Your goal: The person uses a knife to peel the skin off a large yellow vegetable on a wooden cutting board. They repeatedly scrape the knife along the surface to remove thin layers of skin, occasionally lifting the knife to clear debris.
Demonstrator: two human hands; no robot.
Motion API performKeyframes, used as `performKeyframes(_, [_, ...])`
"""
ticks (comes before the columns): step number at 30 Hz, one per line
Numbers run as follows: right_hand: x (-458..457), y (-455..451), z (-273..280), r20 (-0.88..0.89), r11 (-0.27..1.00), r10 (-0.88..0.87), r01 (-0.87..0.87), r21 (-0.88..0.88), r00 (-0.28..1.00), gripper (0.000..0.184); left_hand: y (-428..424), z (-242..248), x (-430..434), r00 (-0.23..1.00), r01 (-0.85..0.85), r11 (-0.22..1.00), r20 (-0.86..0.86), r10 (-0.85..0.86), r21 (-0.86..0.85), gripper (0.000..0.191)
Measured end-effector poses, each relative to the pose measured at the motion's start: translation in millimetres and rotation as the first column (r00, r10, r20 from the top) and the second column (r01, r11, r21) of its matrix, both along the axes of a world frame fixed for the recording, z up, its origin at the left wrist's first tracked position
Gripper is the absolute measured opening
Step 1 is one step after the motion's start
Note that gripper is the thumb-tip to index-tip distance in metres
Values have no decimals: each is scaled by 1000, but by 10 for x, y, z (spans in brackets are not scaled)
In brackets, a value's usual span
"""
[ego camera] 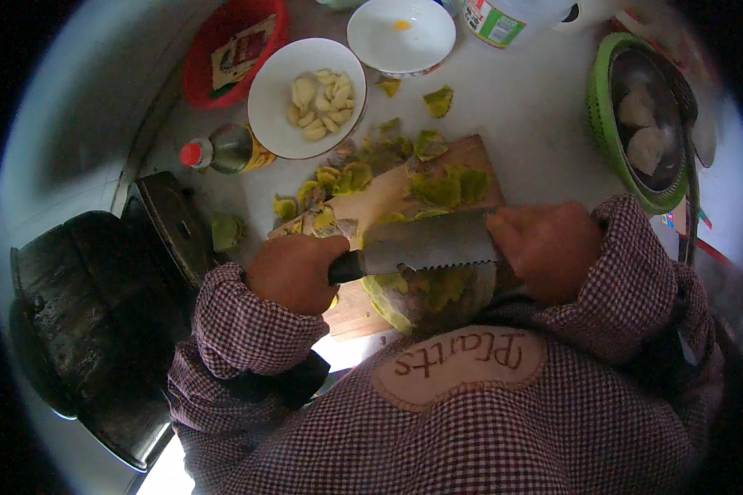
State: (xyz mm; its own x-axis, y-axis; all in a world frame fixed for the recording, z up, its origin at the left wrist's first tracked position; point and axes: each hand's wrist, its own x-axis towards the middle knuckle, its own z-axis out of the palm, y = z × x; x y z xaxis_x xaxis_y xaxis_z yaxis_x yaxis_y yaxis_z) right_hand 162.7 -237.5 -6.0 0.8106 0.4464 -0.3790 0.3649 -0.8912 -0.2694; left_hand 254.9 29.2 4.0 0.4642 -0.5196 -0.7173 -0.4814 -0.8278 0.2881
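My left hand is closed around the black handle of a cleaver, whose broad blade lies crosswise in front of me. At the blade's other end, the fingers of my right hand grip its corner. Notches run along the blade edge nearest me. Beneath the blade is a large green-yellow vegetable, partly hidden by it. A wooden cutting board supports the vegetable. Green-yellow peelings are scattered over the board and beyond its far edge.
Peeled garlic cloves fill part of a white bowl. Behind stands another white bowl. A red-capped bottle lies near a red basket. Dark metal equipment is at left; a green basket holds pale lumps at right.
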Motion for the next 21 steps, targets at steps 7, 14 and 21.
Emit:
performKeyframes(7, [207,-33,-6,-153,996,83,-86,-15,985,23,-43,-80,136,997,1,1000,-79,0,22,27])
performKeyframes(14, [361,-13,-32,-326,984,127,-160,-77,937,16,-113,-98,212,988,1,995,-156,15,102,26])
performKeyframes(21, [13,162,-245,-7,990,-69,68,-127,998,15,-68,-230,11,998,62,991,-29,-58,122,19])
